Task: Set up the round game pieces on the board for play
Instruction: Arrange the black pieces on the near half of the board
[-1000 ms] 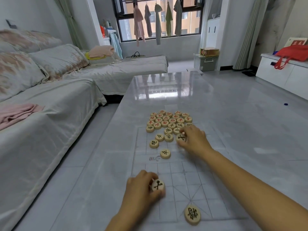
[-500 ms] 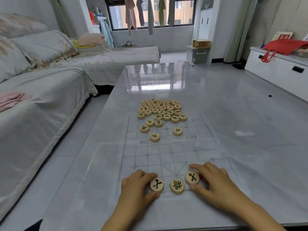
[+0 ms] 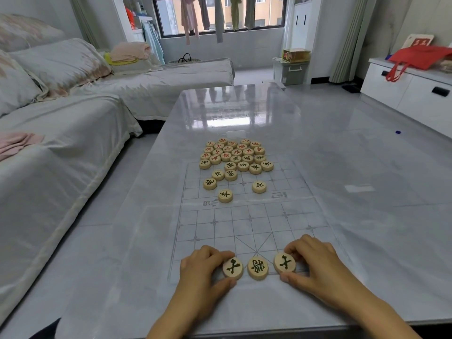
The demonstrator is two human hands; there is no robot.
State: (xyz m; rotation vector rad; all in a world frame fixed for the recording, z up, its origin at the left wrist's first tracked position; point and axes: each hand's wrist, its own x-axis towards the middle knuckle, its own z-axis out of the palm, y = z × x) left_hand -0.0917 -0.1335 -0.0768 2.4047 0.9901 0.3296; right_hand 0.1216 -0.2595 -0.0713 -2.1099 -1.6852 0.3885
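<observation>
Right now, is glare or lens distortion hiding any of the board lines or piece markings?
Head view: window glare washes the far tabletop beyond the piece cluster; the board lines are faint but traceable. Markings on the three near pieces are sharp between the left hand and the right hand. Wide-angle bending shows at the frame edges.

The round game pieces (image 3: 235, 157) are light tan wood, some with red marks, some with black; the board (image 3: 249, 223) is see-through with thin grey lines; the surface (image 3: 342, 167) is shiny pale grey.
</observation>
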